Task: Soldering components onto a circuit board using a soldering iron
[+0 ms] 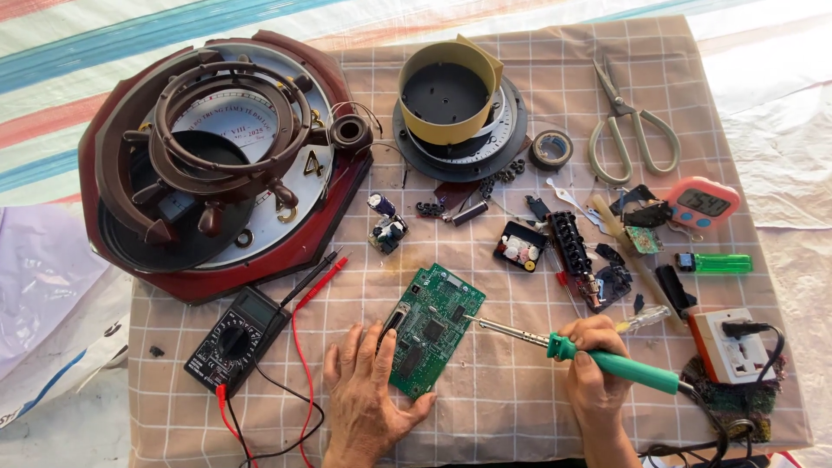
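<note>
My left hand (364,390) lies flat on the checked cloth and presses the left edge of a green circuit board (432,329), thumb under its lower corner. My right hand (594,368) grips the green handle of a soldering iron (607,360). Its metal tip points left and touches the board's right edge near the top.
A black multimeter (232,340) with red and black leads lies at the left. A dismantled dark red wall clock (217,156) fills the upper left. Scissors (628,126), a tape roll (551,148), a pink timer (702,204), a green lighter (715,263), a socket adapter (732,345) and several small parts lie to the right.
</note>
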